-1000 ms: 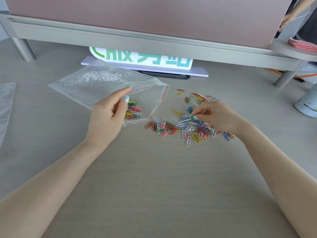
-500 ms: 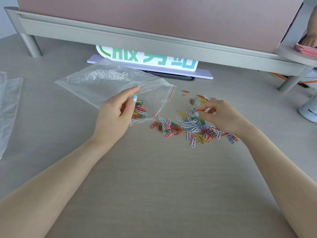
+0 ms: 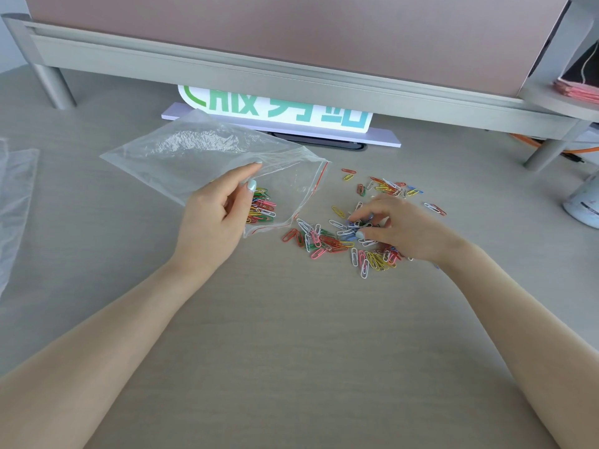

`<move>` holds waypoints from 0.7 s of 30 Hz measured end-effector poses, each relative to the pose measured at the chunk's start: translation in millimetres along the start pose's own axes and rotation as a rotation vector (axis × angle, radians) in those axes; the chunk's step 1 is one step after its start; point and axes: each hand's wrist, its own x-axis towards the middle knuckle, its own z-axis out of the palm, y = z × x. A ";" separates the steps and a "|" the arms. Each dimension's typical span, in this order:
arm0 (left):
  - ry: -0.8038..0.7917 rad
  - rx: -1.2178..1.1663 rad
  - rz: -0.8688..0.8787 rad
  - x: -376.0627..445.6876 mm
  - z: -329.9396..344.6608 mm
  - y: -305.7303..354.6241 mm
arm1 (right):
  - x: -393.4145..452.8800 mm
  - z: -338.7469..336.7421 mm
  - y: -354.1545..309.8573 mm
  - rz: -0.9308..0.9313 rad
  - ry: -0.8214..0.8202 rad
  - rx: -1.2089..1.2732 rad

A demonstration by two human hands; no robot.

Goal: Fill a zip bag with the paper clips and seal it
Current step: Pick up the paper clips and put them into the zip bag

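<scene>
A clear zip bag with a red seal line lies on the desk, its mouth facing right and gaping. My left hand pinches the bag's upper layer near the mouth. A small heap of coloured paper clips sits inside the bag beside my thumb. A loose pile of coloured paper clips is spread on the desk to the right of the mouth. My right hand lies over that pile, its curled fingers and thumb gathering clips.
A raised grey shelf with legs spans the back, with a white sign with green lettering under it. More clear plastic bags lie at the left edge. A pale container stands at the right edge.
My right hand has dropped lower onto the pile and its fingers have closed in on clips. My left hand keeps its hold on the bag.
</scene>
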 end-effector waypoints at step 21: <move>-0.003 -0.015 -0.013 -1.3 -0.1 1.8 | -3.5 -0.1 -0.1 -0.126 0.125 -0.141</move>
